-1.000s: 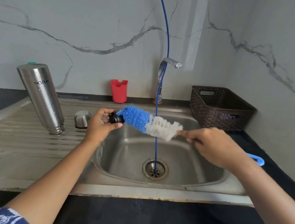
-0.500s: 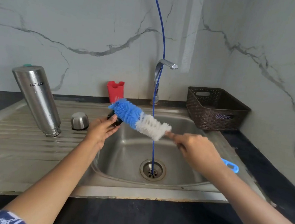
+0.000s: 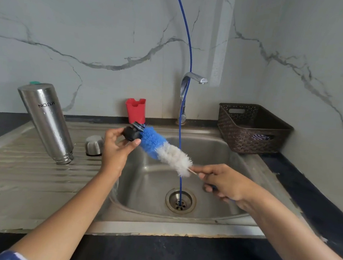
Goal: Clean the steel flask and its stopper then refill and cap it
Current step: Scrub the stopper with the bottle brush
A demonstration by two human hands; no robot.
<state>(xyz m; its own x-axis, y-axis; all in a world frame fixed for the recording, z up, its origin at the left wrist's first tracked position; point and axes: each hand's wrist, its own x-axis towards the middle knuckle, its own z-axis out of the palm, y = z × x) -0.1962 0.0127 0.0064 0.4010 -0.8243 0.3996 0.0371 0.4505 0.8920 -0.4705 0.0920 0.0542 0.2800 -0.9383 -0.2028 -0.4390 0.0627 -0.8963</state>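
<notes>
1. the left hand [image 3: 116,148] is raised over the left edge of the sink [image 3: 147,189]. its thumb and fingertips are curled in and pinch the black stopper [image 3: 131,134].
2. the stopper sits in the air above the sink's left rim, just in front of the red holder [image 3: 136,109] at the back wall. its ridged end points up and to the right.
3. the bottle brush [image 3: 165,151] slants from the stopper down to the right across the basin. its blue tip touches the stopper and the white bristles lie nearer the handle.
4. the right hand [image 3: 224,184] is over the basin to the right of the drain [image 3: 180,201]. its fingers are wrapped round the brush handle, most of which is hidden in the fist.
5. the steel flask [image 3: 48,120] stands mouth down on the ribbed drainboard [image 3: 19,171] at the left, well apart from both hands. its body leans to the left in the view, its lettering reads upside down, and drops of water cling to it.
6. a small steel cap [image 3: 94,145] rests on the drainboard between the flask and the left hand.
7. a thin blue hose [image 3: 190,49] hangs from above, passes the tap [image 3: 187,84] and ends in the drain.
8. a brown woven basket [image 3: 245,141] stands on the black counter [image 3: 156,256] at the far right, beside the sink.
</notes>
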